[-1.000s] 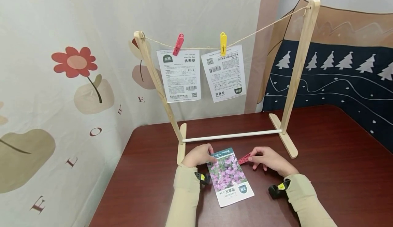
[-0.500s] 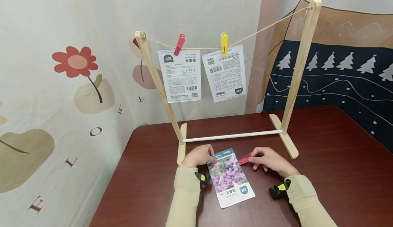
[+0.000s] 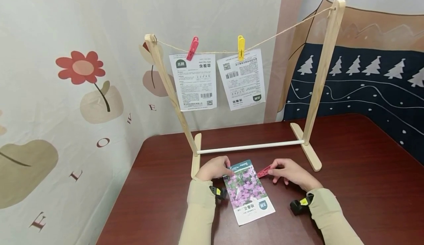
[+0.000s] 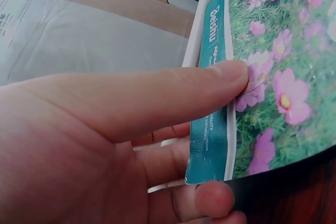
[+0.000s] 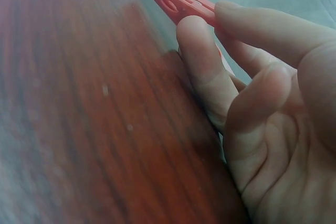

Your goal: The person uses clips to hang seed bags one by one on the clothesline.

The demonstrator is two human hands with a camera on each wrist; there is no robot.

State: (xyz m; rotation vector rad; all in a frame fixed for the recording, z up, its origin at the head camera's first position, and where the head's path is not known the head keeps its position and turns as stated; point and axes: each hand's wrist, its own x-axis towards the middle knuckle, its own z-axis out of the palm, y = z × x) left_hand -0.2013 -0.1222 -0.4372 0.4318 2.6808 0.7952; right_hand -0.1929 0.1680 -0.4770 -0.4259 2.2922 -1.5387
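My left hand [image 3: 216, 167] pinches the teal top edge of a flower seed packet [image 3: 248, 189], thumb over its front and fingers behind, as the left wrist view shows. Pink blossoms and a white lower band cover the packet's face. My right hand [image 3: 291, 172] holds a red clothespin [image 3: 264, 171] between thumb and fingers, its tip right at the packet's right edge. In the right wrist view the clothespin [image 5: 181, 2] points away from the fingertips, with the other fingers loosely curled below it.
A wooden stand [image 3: 322, 72] with a white crossbar [image 3: 250, 147] rises behind the hands. From its string hang two printed packets [image 3: 195, 83], one under a red clothespin [image 3: 192, 48], the other under a yellow clothespin [image 3: 241, 48]. All stands on a dark red table [image 3: 149, 200] before a patterned curtain.
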